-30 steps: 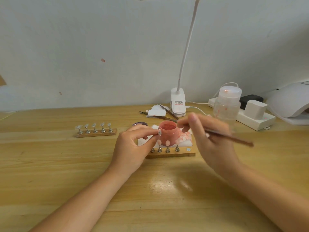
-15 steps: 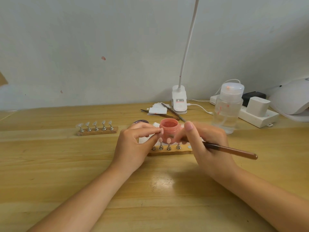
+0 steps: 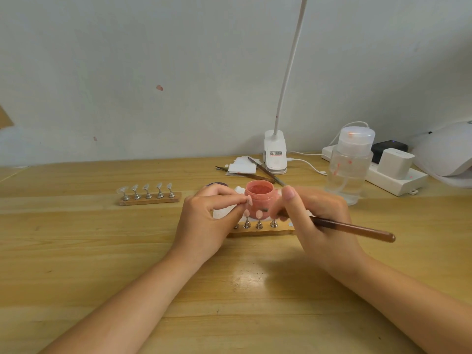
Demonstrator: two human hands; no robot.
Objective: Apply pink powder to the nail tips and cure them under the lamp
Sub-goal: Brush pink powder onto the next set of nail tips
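Right hand (image 3: 316, 221), fingers clenched round brown wooden-handled brush (image 3: 352, 229), has dropped from open pink powder jar (image 3: 260, 198) at worktop centre toward pale nail tip on metal stand (image 3: 249, 201), pinched by left hand (image 3: 204, 223). Powder application likely imminent; white curing lamp (image 3: 444, 152) at right edge unused.

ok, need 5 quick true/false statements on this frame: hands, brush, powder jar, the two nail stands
1. The right hand grips a brown-handled brush. True.
2. The pink powder jar has its lid on. False: it is open, with pink powder showing inside.
3. The left hand pinches a nail tip on its metal holder beside the jar. True.
4. The brush tip is dipped in the clear pump bottle. False: the tip is low in front of the jar, and the bottle stands apart to the right.
5. The far wooden stand on the left holds five clear nail tips. True.
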